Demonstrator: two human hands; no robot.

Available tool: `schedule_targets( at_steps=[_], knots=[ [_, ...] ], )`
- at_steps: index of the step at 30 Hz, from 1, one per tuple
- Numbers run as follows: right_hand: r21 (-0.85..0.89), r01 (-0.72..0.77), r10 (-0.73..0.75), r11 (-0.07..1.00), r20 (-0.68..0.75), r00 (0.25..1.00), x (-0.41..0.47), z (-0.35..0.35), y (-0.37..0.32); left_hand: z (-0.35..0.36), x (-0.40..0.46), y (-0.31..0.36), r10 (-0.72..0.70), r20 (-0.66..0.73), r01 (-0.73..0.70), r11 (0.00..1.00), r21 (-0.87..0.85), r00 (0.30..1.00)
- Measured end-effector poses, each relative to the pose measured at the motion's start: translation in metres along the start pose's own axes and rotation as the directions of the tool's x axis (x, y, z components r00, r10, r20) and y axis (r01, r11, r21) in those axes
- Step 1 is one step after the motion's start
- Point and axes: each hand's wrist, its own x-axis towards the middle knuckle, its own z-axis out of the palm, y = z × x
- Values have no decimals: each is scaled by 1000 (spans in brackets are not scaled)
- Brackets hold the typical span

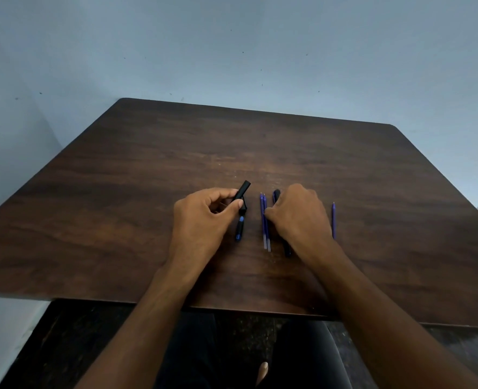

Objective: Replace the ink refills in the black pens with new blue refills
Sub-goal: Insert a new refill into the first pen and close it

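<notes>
A dark brown wooden table (pixel 148 192) fills mid-frame, where the left hand (pixel 201 217) pinches a black plastic pen barrel (pixel 242 190) at centre, while the right hand (pixel 298 216) curls its fingers onto two thin blue refills (pixel 265 228) just right of it.

The right hand (pixel 298 213) hides most of a black pen (pixel 277 195) and its own fingertips.
</notes>
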Motion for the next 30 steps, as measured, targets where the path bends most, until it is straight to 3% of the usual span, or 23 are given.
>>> schedule_targets(
  at_steps=[19,30],
  knots=[
    [-55,-23,27,998,73,997,2,4,-4,4,1,-9,-38,25,39,998,-53,999],
    [-196,-2,5,981,17,1000,-8,-4,-19,4,0,-10,-31,7,31,997,-67,1000]
  ],
)
